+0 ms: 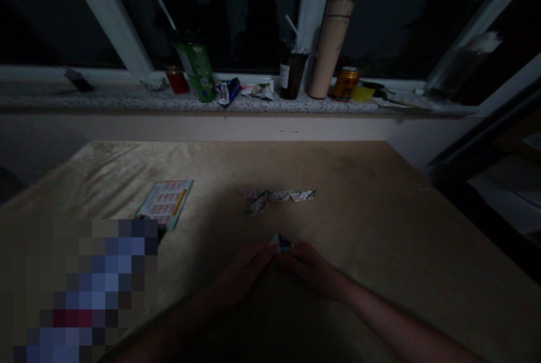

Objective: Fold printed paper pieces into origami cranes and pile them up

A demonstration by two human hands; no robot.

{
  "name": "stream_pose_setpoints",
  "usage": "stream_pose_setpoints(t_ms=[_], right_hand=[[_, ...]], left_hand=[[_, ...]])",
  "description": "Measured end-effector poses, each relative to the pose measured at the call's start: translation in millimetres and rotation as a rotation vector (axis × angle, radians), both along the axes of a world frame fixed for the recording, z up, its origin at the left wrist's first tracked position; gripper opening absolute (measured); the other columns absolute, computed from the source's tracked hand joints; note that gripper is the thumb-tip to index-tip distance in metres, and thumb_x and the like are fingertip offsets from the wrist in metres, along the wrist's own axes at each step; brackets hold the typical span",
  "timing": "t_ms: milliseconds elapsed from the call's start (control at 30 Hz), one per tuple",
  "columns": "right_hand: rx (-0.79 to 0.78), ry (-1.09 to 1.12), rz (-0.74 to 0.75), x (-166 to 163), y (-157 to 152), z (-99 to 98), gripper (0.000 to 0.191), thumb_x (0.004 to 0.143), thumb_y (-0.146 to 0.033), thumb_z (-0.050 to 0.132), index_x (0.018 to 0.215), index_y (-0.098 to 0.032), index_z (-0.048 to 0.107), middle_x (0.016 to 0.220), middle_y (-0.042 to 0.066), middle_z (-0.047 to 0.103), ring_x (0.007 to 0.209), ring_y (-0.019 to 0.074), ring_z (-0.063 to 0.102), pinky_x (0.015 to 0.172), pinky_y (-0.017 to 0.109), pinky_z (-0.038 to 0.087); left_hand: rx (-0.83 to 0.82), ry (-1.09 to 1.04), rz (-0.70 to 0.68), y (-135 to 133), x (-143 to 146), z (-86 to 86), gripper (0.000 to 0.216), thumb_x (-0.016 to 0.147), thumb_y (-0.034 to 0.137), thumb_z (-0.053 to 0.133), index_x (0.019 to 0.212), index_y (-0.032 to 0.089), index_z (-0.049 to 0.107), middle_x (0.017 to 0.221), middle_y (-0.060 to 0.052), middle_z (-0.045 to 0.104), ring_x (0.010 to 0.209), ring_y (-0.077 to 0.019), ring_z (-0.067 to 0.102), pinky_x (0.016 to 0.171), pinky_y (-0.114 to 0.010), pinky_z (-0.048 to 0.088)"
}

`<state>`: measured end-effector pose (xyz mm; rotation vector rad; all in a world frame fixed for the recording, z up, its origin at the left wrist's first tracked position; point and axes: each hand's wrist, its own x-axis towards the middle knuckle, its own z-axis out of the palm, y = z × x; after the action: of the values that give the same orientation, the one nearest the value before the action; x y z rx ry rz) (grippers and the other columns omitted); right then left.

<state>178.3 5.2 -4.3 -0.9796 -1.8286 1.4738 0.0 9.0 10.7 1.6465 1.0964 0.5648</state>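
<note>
A small folded piece of printed paper (278,242) is pinched between both hands above the near middle of the table. My left hand (251,261) grips it from the left, fingers closed. From the right, my right hand (304,261) is closed on its other side. Beyond the hands lie several small folded paper pieces (279,196) with the same kind of print, spread in a short row, one piece lying nearer to me. Dim light hides the fine detail of the fingers and folds.
A printed card or sheet (164,202) lies on the table (359,182) at left, beside a pixelated area. Along the windowsill (249,102) stand a green bottle (200,70), a dark cup with straw (293,72), a tall beige flask (332,47), an orange can (346,84) and crumpled wrappers (229,91).
</note>
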Motion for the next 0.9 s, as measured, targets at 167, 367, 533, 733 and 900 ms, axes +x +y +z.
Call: stream_pose_setpoints(t_ms=[167,367,533,733,900], right_hand=[[-0.016,0.010,0.019,-1.9,-3.2,-1.8,0.044,0.087,-0.041,0.043,0.050,-0.018,0.034,0.049,-0.006,0.024,0.045,0.0065,0.021,0.041,0.021,0.018],[0.032,0.076,-0.155,-4.6,-3.5,1.0,0.036,0.088,-0.040,0.042,0.061,-0.017,0.046,0.058,-0.004,0.036,0.054,0.0088,0.032,0.050,0.021,0.027],[0.052,0.016,-0.206,-2.9,-1.8,3.8,0.037,0.091,-0.040,0.037,0.063,-0.017,0.044,0.059,-0.003,0.039,0.056,0.0097,0.035,0.052,0.021,0.029],[0.074,0.033,-0.203,-3.9,-1.1,0.4,0.037,0.092,-0.040,0.037,0.064,-0.016,0.048,0.060,-0.003,0.045,0.057,0.0103,0.040,0.054,0.021,0.032],[0.055,0.036,-0.166,-4.2,-2.1,-4.5,0.037,0.091,-0.041,0.037,0.068,-0.016,0.052,0.062,-0.001,0.050,0.060,0.0120,0.046,0.058,0.023,0.036]], left_hand=[[0.074,0.116,0.027,-0.9,-1.1,-1.5,0.038,0.090,0.041,0.033,0.085,0.018,0.063,0.083,-0.002,0.065,0.080,-0.0190,0.056,0.075,-0.026,0.042],[0.087,0.093,0.005,1.4,-1.5,-1.5,0.037,0.092,0.038,0.030,0.085,0.018,0.061,0.083,-0.001,0.063,0.080,-0.0178,0.055,0.075,-0.025,0.040],[0.093,0.077,-0.046,2.8,0.7,-1.2,0.040,0.092,0.040,0.032,0.072,0.016,0.056,0.066,0.002,0.054,0.064,-0.0137,0.049,0.061,-0.021,0.038],[0.014,0.034,-0.146,3.8,1.4,-2.7,0.033,0.087,0.040,0.045,0.072,0.015,0.059,0.067,0.002,0.056,0.064,-0.0132,0.050,0.059,-0.019,0.038],[-0.002,0.016,-0.219,4.7,0.8,-0.3,0.034,0.088,0.036,0.044,0.067,0.015,0.059,0.063,0.003,0.055,0.060,-0.0120,0.050,0.058,-0.018,0.037]])
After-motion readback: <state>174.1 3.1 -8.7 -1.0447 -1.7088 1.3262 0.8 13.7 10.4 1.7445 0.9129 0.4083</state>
